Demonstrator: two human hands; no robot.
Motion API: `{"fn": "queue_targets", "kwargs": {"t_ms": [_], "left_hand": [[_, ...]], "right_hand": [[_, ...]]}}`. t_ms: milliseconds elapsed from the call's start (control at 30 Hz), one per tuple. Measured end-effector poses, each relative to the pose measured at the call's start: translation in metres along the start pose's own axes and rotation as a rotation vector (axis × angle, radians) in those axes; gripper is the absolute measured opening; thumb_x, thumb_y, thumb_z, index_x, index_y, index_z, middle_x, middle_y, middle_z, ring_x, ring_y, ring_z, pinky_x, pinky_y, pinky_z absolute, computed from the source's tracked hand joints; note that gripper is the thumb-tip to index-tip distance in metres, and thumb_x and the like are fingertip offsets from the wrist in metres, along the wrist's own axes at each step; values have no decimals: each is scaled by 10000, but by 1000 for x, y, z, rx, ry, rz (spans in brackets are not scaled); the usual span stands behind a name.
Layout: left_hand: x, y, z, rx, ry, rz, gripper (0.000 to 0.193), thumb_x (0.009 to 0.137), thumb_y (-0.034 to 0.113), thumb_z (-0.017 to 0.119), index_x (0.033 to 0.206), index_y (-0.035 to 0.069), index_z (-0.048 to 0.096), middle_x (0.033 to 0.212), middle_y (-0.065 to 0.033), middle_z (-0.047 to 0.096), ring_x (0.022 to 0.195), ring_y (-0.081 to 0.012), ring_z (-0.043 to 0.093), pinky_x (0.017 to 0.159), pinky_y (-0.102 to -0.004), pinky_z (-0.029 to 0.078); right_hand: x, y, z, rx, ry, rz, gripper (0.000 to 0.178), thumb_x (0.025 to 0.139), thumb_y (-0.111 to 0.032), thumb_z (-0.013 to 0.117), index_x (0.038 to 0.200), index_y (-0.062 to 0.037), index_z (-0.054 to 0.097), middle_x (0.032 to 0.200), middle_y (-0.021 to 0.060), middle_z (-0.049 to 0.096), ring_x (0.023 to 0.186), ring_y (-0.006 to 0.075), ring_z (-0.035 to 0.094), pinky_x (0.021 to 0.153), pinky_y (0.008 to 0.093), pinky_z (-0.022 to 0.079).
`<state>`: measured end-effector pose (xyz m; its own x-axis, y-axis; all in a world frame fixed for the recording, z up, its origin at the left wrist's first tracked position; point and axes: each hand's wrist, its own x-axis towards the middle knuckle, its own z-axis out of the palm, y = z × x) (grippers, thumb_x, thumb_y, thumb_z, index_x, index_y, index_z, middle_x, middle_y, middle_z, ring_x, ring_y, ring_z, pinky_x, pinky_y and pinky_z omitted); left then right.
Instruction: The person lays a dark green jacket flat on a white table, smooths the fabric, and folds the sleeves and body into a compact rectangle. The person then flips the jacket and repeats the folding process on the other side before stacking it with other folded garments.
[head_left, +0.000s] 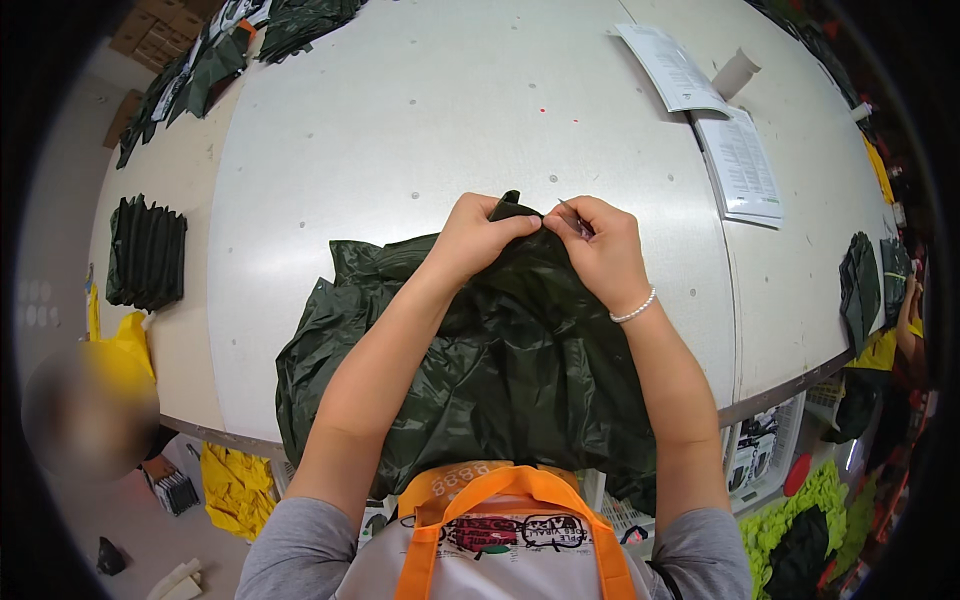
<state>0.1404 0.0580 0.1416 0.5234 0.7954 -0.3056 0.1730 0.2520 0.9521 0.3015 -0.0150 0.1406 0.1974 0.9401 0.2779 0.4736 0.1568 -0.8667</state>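
A crumpled, shiny dark green cloth (pixel 500 350), perhaps a rainwear garment, spreads over the table's near edge in front of me. My left hand (pixel 478 238) is closed on its upper edge, with a small fold standing up between thumb and fingers. Close beside it, my right hand (pixel 608 250) is closed too, its thumb and fingertip against the same edge. A small pointed metal tool (pixel 572 215) sticks out of the right hand; its kind is mostly hidden by the fingers. Both forearms lie over the cloth.
On the pale table (pixel 330 130), folded dark green pieces (pixel 147 252) stand at the left. Open printed booklets (pixel 740 165) and a white roll (pixel 736 74) lie at the right. More dark green cloth (pixel 860 290) lies at the right edge. A person (pixel 125 350) is at the left.
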Motion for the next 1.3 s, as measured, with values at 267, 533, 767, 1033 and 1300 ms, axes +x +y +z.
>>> {"fn": "queue_targets", "kwargs": {"t_ms": [267, 533, 767, 1033, 1300], "left_hand": [[-6, 4, 7, -129, 89, -82, 196, 736, 153, 701, 665, -15, 628, 619, -24, 600, 549, -89, 545, 485, -238, 397], [-17, 2, 5, -195, 81, -61, 170, 758, 140, 695, 775, -26, 660, 706, -59, 653, 606, -118, 604, 556, -240, 467], [-21, 7, 7, -211, 62, -45, 155, 760, 128, 682, 740, -24, 655, 694, -59, 647, 602, -107, 600, 534, -239, 456], [-20, 4, 5, -235, 60, -68, 152, 758, 119, 673, 766, -33, 658, 716, -68, 655, 617, -117, 612, 549, -240, 469], [-17, 2, 6, -253, 67, -75, 161, 757, 120, 670, 746, -38, 646, 706, -69, 648, 604, -114, 607, 529, -237, 461]], "right_hand": [[-12, 12, 17, 166, 241, 120, 119, 895, -100, 596, 885, 5, 542, 682, 46, 561, 580, 102, 491, 554, 256, 421], [-37, 4, -14, 35, -16, 117, 240, 891, -166, 603, 1004, 13, 490, 871, 115, 566, 700, 186, 553, 640, 284, 461], [-31, -8, -3, 69, -12, 75, 174, 846, -111, 650, 934, 12, 565, 872, 107, 575, 713, 186, 581, 637, 278, 482], [-29, -10, 7, -44, 76, -58, 171, 842, -126, 656, 923, 0, 573, 880, 105, 581, 701, 222, 618, 593, 297, 493], [-32, -9, 10, -205, 149, -125, 131, 845, -128, 647, 894, -29, 576, 858, 95, 584, 642, 250, 617, 560, 317, 487]]}}
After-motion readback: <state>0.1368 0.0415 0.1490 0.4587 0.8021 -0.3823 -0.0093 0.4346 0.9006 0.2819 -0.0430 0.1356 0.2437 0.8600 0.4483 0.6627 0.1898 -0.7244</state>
